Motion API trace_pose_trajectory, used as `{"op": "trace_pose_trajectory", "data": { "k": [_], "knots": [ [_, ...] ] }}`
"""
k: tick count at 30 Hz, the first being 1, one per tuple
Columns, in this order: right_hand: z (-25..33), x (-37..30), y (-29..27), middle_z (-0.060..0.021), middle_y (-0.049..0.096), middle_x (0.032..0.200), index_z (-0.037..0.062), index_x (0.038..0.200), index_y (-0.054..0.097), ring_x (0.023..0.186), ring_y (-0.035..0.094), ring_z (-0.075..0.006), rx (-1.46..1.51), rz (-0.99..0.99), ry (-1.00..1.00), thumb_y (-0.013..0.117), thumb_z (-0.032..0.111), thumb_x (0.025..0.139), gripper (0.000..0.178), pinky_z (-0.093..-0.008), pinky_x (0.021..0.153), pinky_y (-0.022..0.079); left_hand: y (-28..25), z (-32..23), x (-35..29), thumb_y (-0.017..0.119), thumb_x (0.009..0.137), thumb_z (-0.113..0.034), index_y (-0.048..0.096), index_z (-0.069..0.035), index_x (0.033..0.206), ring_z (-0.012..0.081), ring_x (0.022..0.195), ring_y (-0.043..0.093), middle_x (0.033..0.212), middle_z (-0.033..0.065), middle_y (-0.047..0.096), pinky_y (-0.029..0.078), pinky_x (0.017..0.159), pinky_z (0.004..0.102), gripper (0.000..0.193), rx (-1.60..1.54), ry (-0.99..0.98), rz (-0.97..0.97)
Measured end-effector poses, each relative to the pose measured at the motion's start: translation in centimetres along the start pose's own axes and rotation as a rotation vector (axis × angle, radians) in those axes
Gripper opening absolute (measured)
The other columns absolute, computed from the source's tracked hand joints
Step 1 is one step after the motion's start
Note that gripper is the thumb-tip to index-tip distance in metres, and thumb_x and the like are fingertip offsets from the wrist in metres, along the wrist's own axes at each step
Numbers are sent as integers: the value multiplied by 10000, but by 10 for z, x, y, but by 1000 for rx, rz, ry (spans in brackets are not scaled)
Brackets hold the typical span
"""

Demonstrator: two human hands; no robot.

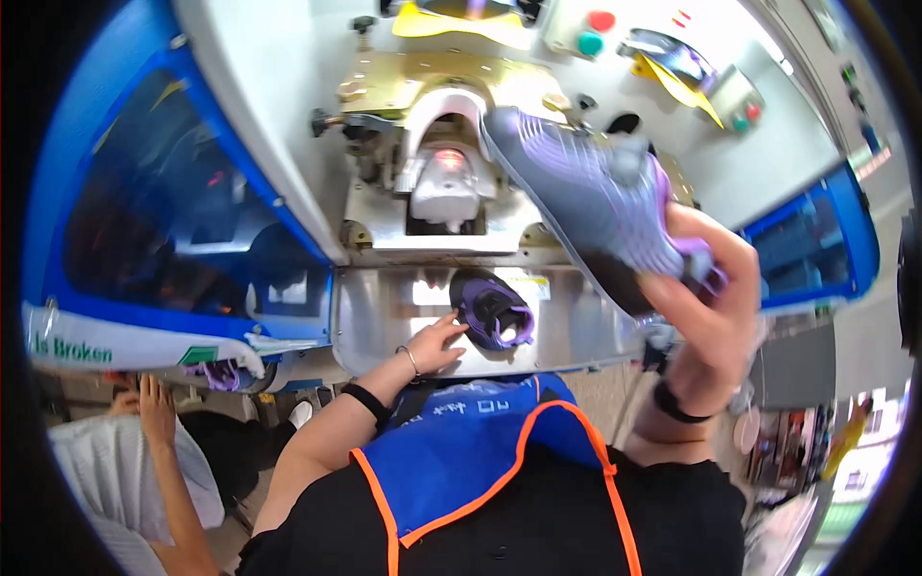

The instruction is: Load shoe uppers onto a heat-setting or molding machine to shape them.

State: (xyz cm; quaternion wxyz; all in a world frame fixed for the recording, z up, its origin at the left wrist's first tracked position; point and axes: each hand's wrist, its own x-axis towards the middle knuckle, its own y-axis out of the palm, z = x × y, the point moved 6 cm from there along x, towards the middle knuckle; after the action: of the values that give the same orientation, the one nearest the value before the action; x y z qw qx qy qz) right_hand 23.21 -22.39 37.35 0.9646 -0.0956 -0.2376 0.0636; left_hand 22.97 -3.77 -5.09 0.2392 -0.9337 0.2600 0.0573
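Observation:
My right hand (pixel 715 288) is raised at the right, its thumb and fingers closed round the heel end of a dark grey and purple shoe upper (pixel 586 187). The toe of that upper points up and left, in front of the machine. On the steel tray (pixel 384 317) lies a second black and purple shoe upper (pixel 471 293), its opening facing up. My left hand (pixel 437 346) rests at the tray's front, fingers stretched out and apart, fingertips at the left side of this second upper. Whether they press on it I cannot tell.
Behind the tray stands a machine with a silver shoe-shaped mould (pixel 448 187) under a brass-coloured plate (pixel 423 82). A blue-framed window panel (pixel 192 211) borders the left. Control buttons (pixel 591 43) sit at the upper right. A co-worker's hand (pixel 154 408) shows at lower left.

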Motion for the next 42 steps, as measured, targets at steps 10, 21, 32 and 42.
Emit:
{"op": "trace_pose_trajectory", "data": {
  "k": [10, 21, 32, 42],
  "knots": [
    [-247, -176, -159, -109, 637, 937, 72, 893, 673, 882, 624, -325, -1081, -5, 574, 796, 354, 701, 363, -423, 728, 490, 8, -97, 13, 654, 850, -401, 544, -288, 1281, 340, 796, 632, 930, 131, 582, 516, 680, 437, 459, 474, 178, 103],
    [-108, -17, 11, -122, 566, 1065, 74, 1064, 608, 921, 596, -310, -891, -138, -448, 726, 155, 757, 338, -386, 744, 508, -25, -103, -29, 665, 857, -300, 540, -272, 1299, 336, 807, 607, 885, 115, 576, 514, 712, 422, 460, 497, 220, -58],
    [-84, 275, 91, -176, 672, 979, 79, 1098, 608, 976, 620, -344, -812, 237, -267, 506, 429, 931, 401, -445, 843, 486, -83, -144, -76, 699, 850, -226, 665, -103, 1093, 156, 676, 639, 855, 68, 653, 518, 630, 275, 274, 7, 228, -233],
    [-96, 10, 139, -120, 563, 828, 65, 876, 550, 748, 547, -335, -776, 40, -539, 706, 285, 792, 283, -428, 618, 452, -112, -134, -77, 489, 1008, -306, 506, -84, 1300, 193, 900, 681, 1095, 82, 632, 562, 767, 304, 367, -864, 49, -144]
  ]
}}
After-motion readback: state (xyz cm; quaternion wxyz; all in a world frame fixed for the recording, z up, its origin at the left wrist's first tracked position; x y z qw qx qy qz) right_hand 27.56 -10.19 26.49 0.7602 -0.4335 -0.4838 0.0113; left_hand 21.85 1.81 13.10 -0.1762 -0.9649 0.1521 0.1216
